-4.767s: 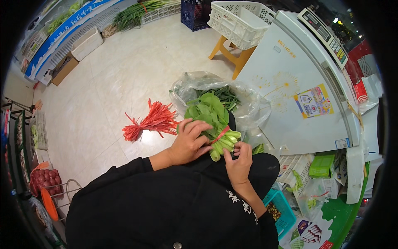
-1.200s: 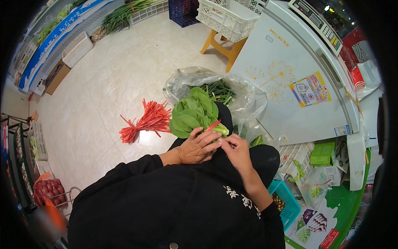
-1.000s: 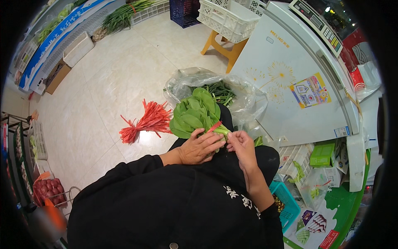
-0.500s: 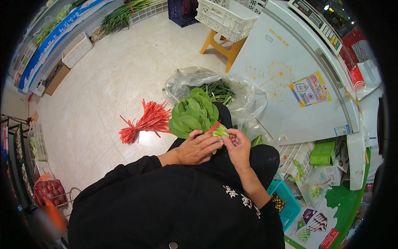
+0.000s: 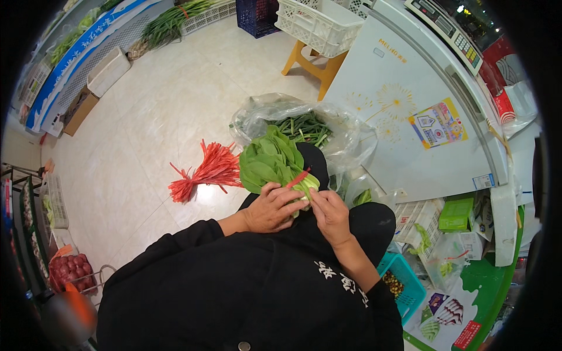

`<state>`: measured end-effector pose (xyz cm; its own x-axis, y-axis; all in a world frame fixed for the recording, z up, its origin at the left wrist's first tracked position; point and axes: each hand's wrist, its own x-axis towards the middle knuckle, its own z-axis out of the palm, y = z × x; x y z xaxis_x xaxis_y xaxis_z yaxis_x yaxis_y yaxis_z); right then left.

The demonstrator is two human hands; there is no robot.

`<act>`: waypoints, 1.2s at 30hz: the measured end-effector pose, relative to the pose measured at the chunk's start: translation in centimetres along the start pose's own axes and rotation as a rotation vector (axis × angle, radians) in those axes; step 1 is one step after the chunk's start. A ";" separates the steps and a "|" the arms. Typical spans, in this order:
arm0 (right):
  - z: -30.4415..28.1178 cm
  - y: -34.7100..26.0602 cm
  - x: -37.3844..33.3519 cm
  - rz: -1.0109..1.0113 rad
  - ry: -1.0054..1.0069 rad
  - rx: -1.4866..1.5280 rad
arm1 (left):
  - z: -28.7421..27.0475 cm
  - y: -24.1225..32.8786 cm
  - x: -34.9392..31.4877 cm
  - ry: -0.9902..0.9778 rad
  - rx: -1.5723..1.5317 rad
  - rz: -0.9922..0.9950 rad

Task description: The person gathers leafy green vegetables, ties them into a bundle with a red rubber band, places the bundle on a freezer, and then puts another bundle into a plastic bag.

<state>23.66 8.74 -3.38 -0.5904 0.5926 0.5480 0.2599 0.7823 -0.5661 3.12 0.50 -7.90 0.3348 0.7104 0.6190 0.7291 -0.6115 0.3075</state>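
Watching both hands close together on the leafy bunch [image 5: 272, 157] over the lap. Left hand [image 5: 270, 209] clasps its near side, palm down, fingers spread; right hand [image 5: 331, 215] angles in, fingertips against the stalk ends – I can't tell if they pinch. Clear plastic bag [image 5: 352, 139] of dark green stalks [image 5: 301, 128] crowds the far side, white refrigerator [image 5: 374, 88] beyond to the right. Crinkly red strips [image 5: 208, 172] fan out at left. Broad smooth leaves, pale stalks – flat red band [image 5: 299, 178] across them.
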 end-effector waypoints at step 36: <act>3.3 0.1 0.9 0.712 -0.141 0.386 | -3.9 1.6 0.4 0.129 0.111 -0.447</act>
<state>20.64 8.67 -4.97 -0.4805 0.8723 -0.0906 0.3424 0.0915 -0.9351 2.13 -1.58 -4.36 -0.0979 0.8420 0.5306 0.8463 -0.2101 0.4896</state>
